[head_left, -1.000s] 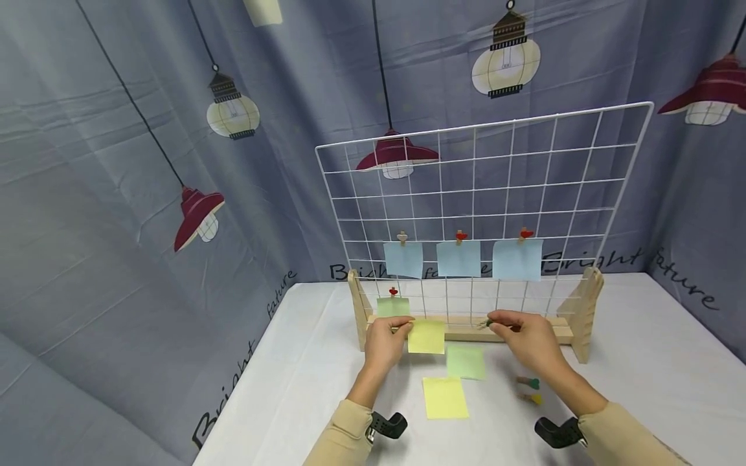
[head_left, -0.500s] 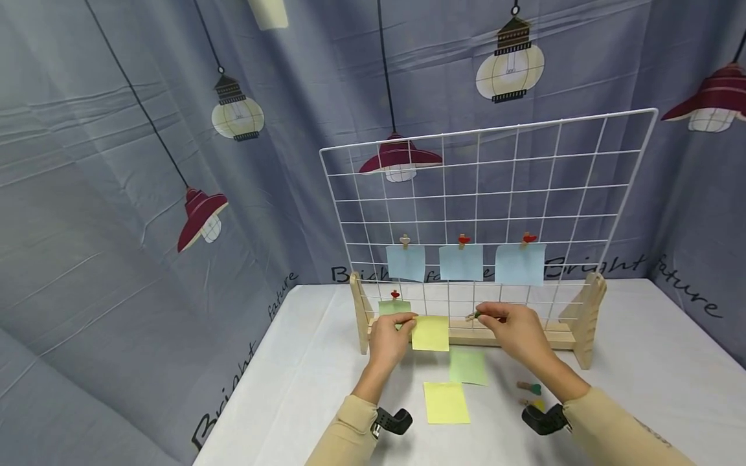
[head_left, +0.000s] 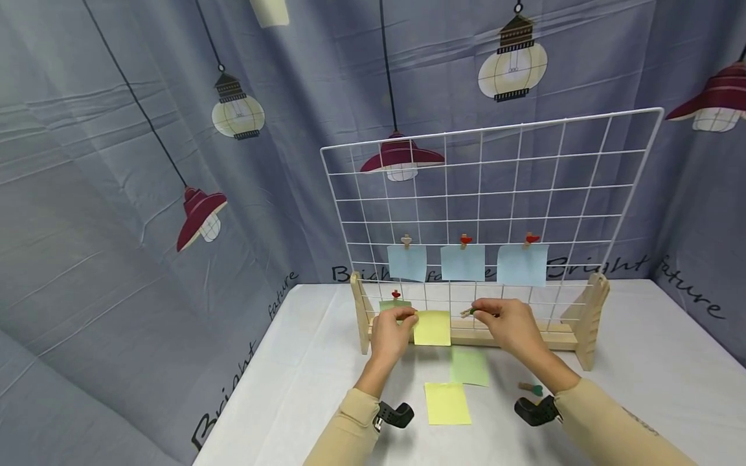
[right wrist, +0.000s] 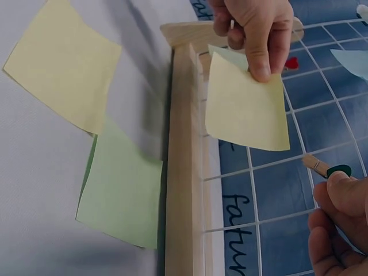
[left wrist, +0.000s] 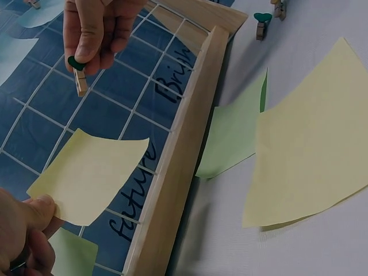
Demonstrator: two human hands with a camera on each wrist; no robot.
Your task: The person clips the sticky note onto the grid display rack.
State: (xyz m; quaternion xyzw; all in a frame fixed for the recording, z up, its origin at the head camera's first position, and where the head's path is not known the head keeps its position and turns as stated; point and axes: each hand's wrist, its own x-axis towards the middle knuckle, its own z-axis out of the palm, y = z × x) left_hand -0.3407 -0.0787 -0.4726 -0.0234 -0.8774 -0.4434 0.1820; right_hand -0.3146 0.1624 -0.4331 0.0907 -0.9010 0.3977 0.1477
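My left hand point(head_left: 392, 335) pinches a yellow sticky note point(head_left: 432, 328) by its upper left corner, in front of the lower part of a white wire grid point(head_left: 495, 194). To the right of that note, my right hand point(head_left: 511, 327) holds a small wooden clothespin point(right wrist: 315, 165) with a green heart between thumb and fingers. The clothespin's tip points toward the note and stays apart from it. Behind the left hand, a green note point(head_left: 395, 304) hangs from a red-heart clothespin point(head_left: 395, 294). Three blue notes point(head_left: 463, 263) hang in a row above, each under its own heart clothespin.
On the white table point(head_left: 280, 388) lie a loose green note point(head_left: 469, 367) and a second yellow note point(head_left: 447, 403). A green-heart clothespin point(head_left: 531, 388) lies near the right forearm. A wooden stand point(head_left: 591, 317) bears the grid, and a printed curtain point(head_left: 262, 194) hangs behind.
My right hand has moved left with the clothespin, closer to the yellow note. The left hand has raised the note slightly. The right wrist now hides the yellow clothespin on the table.
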